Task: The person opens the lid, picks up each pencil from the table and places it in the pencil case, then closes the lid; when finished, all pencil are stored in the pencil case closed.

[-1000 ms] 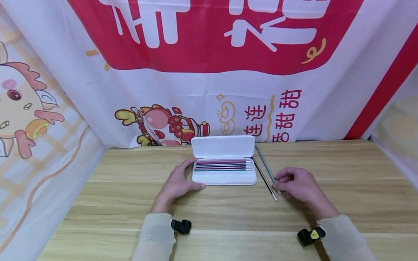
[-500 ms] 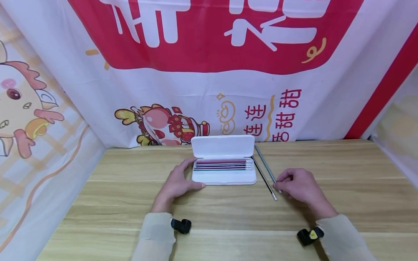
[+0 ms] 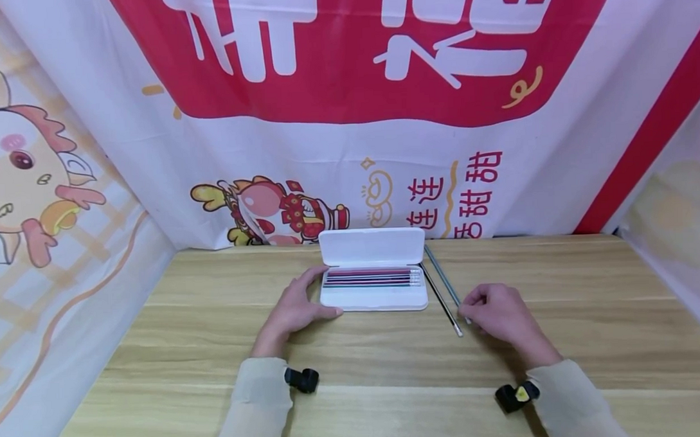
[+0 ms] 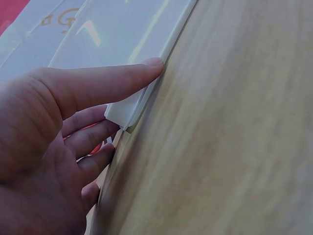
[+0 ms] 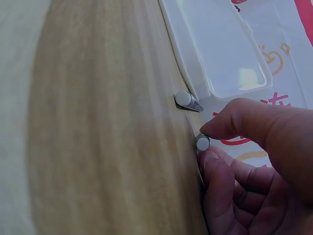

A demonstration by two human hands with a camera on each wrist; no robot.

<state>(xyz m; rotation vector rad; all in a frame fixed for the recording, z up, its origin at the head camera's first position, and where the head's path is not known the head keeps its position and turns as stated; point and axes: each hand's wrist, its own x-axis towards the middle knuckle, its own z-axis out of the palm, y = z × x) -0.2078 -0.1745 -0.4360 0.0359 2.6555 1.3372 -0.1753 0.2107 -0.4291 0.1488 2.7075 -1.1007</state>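
Observation:
A white pencil case point(image 3: 373, 299) stands with its lid point(image 3: 371, 246) raised, and several striped pencils point(image 3: 366, 279) lie side by side along the back of its tray. My left hand point(image 3: 298, 305) grips the case's left end, thumb along the front edge and fingers toward the back; in the left wrist view the thumb point(image 4: 112, 85) lies on the rim. To the right of the case, my right hand point(image 3: 494, 308) pinches a teal pencil point(image 3: 441, 274) near its white eraser end point(image 5: 202, 143), between thumb and index finger. A dark pencil point(image 3: 441, 299) lies just left of it.
The wooden table point(image 3: 362, 404) carries everything. A printed cloth backdrop point(image 3: 347, 141) hangs right behind the case, and another patterned cloth point(image 3: 98, 304) borders the left side. A small black camera point(image 3: 302, 379) sits at each wrist.
The hands and the pencil case hold their places. The right hand keeps its pinch on the teal pencil; the whole head view has shifted very slightly.

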